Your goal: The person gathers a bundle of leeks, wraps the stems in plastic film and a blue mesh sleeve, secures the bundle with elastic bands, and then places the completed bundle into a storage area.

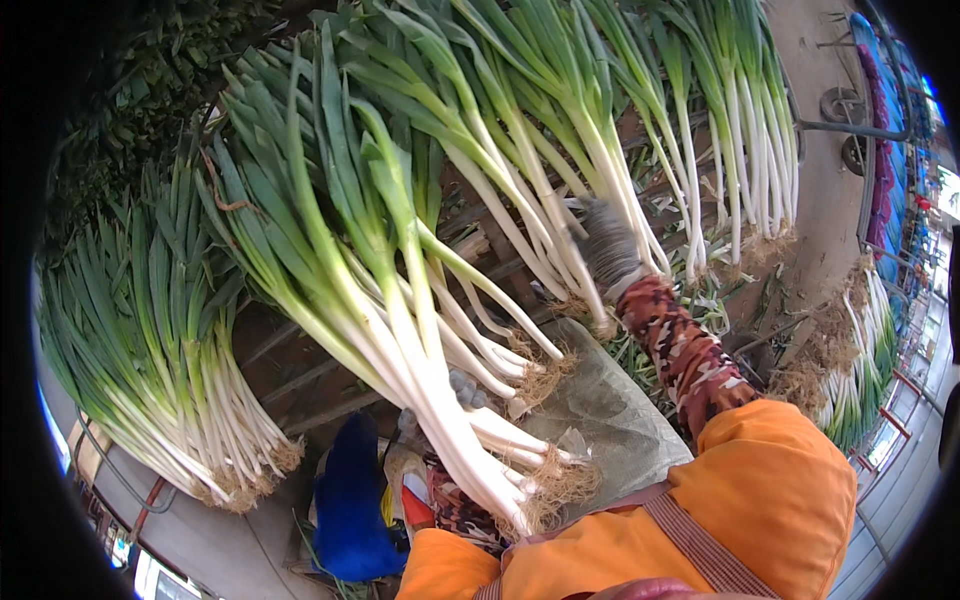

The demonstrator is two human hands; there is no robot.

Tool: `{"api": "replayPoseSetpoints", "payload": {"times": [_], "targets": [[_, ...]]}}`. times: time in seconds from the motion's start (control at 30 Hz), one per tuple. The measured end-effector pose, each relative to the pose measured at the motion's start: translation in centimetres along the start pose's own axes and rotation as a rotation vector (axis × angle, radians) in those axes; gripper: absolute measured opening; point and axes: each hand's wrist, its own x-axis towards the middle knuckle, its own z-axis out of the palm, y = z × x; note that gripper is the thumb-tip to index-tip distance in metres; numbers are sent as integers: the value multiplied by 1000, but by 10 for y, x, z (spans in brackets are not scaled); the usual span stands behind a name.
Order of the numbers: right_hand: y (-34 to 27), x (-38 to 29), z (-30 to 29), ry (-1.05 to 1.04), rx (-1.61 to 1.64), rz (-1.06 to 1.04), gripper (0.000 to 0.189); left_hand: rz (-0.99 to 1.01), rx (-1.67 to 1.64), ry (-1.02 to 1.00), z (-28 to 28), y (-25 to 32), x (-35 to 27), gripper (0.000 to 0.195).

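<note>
Long green onions with white stems and hairy roots lie before me. A bundle of them [390, 322] slants across the middle, its roots near my lap. My left hand [442, 405], in a grey glove, is closed around the white stems of this bundle and is partly hidden by them. My right hand [607, 240], also in a grey glove and blurred, reaches out among the stems of the green onions [517, 180] at upper centre. Its fingers are hidden, so its hold cannot be told. A greenish woven sheet [607, 405] lies over my lap.
A large pile of green onions [165, 345] lies at left, and others [750, 142] stand in a row at upper right. More [855, 375] lie at far right. Metal bars run beneath. A wheeled cart [844, 105] is at upper right, and a blue item [352, 502] lies at lower left.
</note>
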Motion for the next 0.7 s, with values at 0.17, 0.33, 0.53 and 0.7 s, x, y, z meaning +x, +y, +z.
{"api": "replayPoseSetpoints", "payload": {"times": [0.17, 0.33, 0.53, 0.7], "targets": [[46, 45, -24, -20, -90, 277, 52, -1, -7, 4, -4, -4, -4, 79], [31, 34, -25, -226, 736, 420, 36, 3, -7, 14, -4, -7, -11, 79], [-37, 12, -33, -45, 569, 13, 31, 28, 15, -65, -8, -14, -6, 80], [-113, -59, -36, -330, 738, 26, 32, -296, -204, -400, -36, -17, -4, 74]]}}
